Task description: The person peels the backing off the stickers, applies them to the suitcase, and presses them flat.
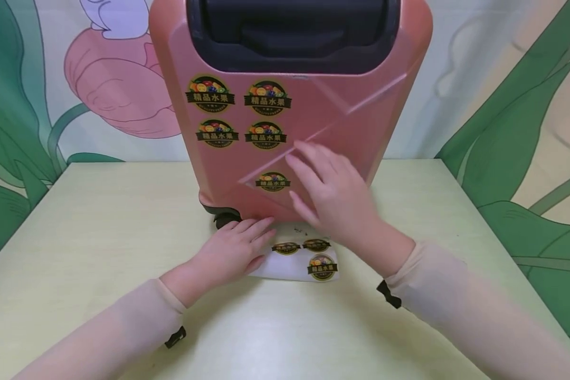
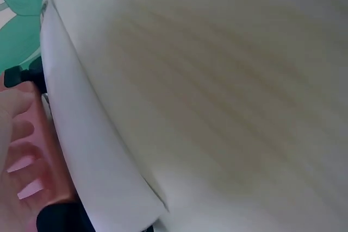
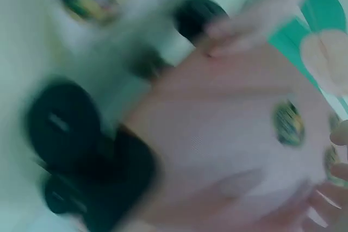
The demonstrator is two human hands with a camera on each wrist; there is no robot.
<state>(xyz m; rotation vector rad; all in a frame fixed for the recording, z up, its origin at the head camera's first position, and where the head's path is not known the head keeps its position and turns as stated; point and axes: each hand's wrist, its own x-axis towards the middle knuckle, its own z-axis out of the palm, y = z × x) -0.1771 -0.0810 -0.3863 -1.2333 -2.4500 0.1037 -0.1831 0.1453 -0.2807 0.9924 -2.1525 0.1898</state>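
Stickers [image 1: 237,115] are borne by the suitcase [image 1: 351,100] on the bench [image 1: 90,221], touched by the flat right hand [image 1: 339,198], while the sheet [image 1: 296,266] is pressed by the flat left hand [image 1: 230,253].

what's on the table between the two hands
In the head view, a white backing sheet with three round fruit stickers lies on the pale table, between the left hand pressing its edge and the right hand on the pink suitcase.

Pale yellow-green table [image 1: 76,237] with faint wood grain, wall behind [image 1: 480,63] covered by mural, large green leaves [image 1: 527,174], pink flower [image 1: 119,89] on off-white ground, soft even light
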